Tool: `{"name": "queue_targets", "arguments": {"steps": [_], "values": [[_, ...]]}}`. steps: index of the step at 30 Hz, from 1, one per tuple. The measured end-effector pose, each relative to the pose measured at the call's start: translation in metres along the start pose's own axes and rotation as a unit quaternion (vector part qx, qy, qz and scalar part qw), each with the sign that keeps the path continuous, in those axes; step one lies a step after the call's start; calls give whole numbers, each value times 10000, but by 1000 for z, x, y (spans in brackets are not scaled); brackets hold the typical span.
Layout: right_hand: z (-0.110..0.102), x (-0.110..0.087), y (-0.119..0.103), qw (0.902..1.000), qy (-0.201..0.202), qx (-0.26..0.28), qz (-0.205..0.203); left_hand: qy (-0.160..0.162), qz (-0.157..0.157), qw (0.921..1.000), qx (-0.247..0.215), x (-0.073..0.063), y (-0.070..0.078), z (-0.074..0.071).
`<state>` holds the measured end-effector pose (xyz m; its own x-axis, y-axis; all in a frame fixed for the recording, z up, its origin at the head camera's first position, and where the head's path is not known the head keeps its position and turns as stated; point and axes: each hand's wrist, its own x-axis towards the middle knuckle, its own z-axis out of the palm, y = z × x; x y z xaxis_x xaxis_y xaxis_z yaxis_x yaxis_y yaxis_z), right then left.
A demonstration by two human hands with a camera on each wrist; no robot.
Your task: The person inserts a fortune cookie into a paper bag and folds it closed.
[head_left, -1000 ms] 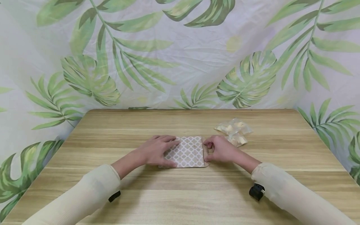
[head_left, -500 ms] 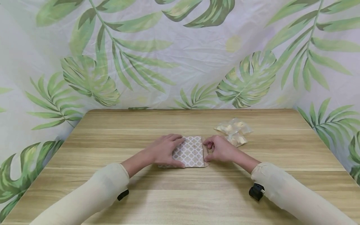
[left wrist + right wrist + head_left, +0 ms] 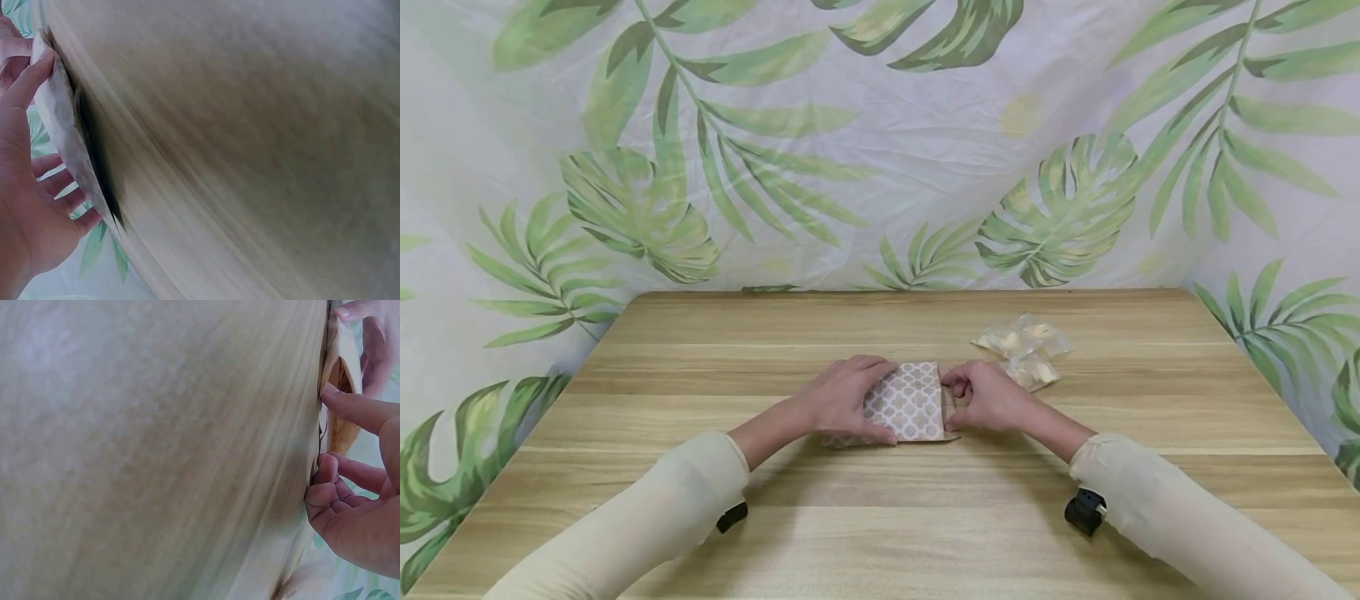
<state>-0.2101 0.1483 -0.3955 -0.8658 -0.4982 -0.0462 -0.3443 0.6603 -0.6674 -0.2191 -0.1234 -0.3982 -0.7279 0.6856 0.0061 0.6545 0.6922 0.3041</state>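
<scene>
A flat paper bag [image 3: 910, 404] with a white and tan lattice print lies mid-table. Its mouth is at the right end, and the brown inside [image 3: 342, 428] shows in the right wrist view. My left hand [image 3: 842, 400] grips it across the width, thumb at the near edge and fingers at the far edge. At the mouth, my right hand [image 3: 996, 400] holds the lower brown lip, with thumb and index finger spread and the other fingers curled. The left wrist view shows the left hand [image 3: 37, 194] beside the bag's side [image 3: 65, 119]. The bag's left end is mostly hidden.
Clear plastic packets [image 3: 1026, 346] with pale pieces inside lie behind the right hand. The wooden table [image 3: 880, 533] meets a leaf-print cloth [image 3: 880, 167] along its back edge. Black wrist devices [image 3: 1084, 512] sit under the cream sleeves [image 3: 1195, 521].
My left hand has slid right along the bag and squeezed its edges. The upper layer has bulged up, widening the mouth. My right hand has stayed at the lip.
</scene>
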Motion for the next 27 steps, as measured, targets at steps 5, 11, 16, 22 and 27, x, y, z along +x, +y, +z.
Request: {"name": "queue_targets", "arguments": {"steps": [5,11,16,22,27], "values": [[0,0,1,10000,19,23,-73,121,52,9999,-94,0,-1,0],[1,0,2,10000,18,39,-79,242,25,9991,-333,1,-2,0],[1,-1,2,9999,47,77,-86,310,-60,9981,-532,2,-2,0],[2,-1,3,9998,64,141,-84,448,-123,9964,-710,2,-2,-1],[3,0,4,9998,46,172,-54,506,-77,9959,-746,2,-3,-2]]}}
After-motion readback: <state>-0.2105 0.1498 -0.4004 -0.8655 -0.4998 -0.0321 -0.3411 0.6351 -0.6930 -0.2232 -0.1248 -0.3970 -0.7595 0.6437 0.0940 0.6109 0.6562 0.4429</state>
